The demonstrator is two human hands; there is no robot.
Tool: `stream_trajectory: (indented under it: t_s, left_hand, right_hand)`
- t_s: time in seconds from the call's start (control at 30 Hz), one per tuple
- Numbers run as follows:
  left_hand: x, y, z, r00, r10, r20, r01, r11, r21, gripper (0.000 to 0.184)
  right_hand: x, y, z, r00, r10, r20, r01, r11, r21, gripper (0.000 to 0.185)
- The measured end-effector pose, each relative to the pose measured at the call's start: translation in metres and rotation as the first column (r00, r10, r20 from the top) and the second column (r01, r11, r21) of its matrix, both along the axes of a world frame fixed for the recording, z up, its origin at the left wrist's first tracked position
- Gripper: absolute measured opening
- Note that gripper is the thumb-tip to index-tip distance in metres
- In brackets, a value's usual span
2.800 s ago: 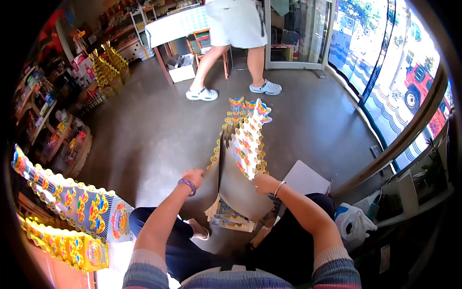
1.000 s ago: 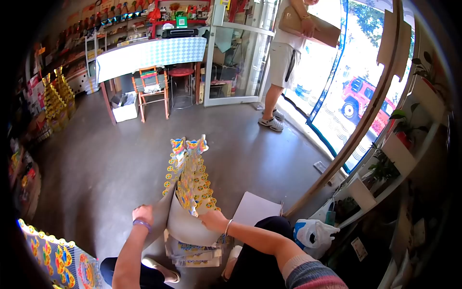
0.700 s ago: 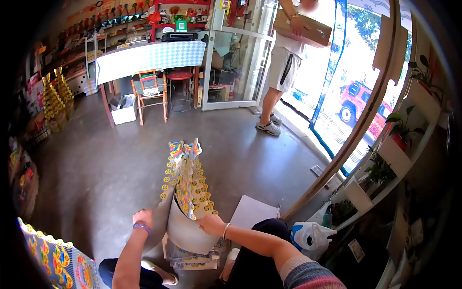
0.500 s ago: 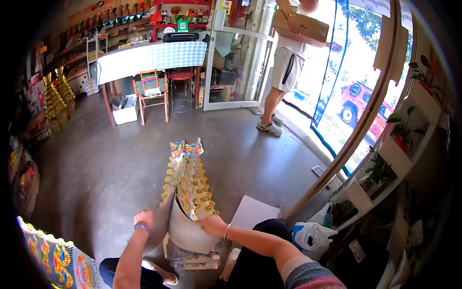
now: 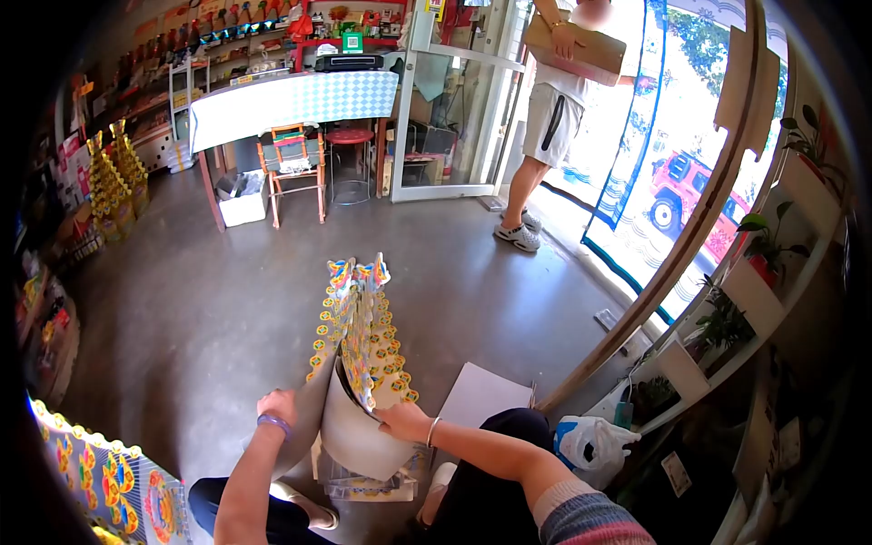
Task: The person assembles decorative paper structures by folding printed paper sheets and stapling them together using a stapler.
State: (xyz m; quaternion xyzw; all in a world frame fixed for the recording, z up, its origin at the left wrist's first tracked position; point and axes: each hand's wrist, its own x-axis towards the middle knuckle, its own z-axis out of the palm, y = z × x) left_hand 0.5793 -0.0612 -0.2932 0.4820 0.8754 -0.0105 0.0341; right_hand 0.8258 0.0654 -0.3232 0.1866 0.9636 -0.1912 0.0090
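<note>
Between my hands stands a tall, folded cardboard sheet (image 5: 374, 445), plain off-white outside, with scalloped edges printed in yellow, red and blue. Its two panels spread apart near me and come together toward the far end. My left hand (image 5: 277, 405) is closed on the left panel's near edge. On the other side, my right hand (image 5: 402, 422) pinches the upper rim of the right panel, which bends outward in a curve. Below it, clear plastic-wrapped flat pieces (image 5: 372, 489) lie on the floor between my feet.
A similar patterned panel (image 5: 104, 481) stands at lower left. White sheets (image 5: 481, 400) and a plastic bag (image 5: 590, 447) lie to the right. Ahead are a cloth-covered table (image 5: 291, 104) and a chair (image 5: 292, 168). A person (image 5: 549, 127) with a cardboard box stands in the doorway.
The view has shifted slightly. Both hands keep their hold on the cardboard sheet, with hardly any movement. The person in the doorway has tilted the box a little.
</note>
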Motion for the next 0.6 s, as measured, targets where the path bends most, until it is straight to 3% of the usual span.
stream_trajectory:
  t_s: [0.27,0.37,0.6]
  left_hand:
    - [-0.007,-0.003,-0.011,1.000,0.012,0.023,-0.013,1.000,0.027,0.021]
    - [-0.006,-0.003,-0.012,1.000,-0.003,0.024,0.002,0.999,0.052,0.021]
    - [-0.004,-0.005,-0.013,0.999,0.002,0.040,-0.004,0.998,0.058,0.018]
  right_hand:
    - [-0.003,-0.004,0.005,0.997,-0.048,0.055,0.051,0.997,-0.058,0.027]
    - [-0.005,0.004,-0.017,1.000,-0.021,-0.007,0.021,0.999,-0.033,0.027]
    - [-0.005,0.004,-0.010,1.000,-0.009,-0.005,0.009,0.996,-0.086,0.028]
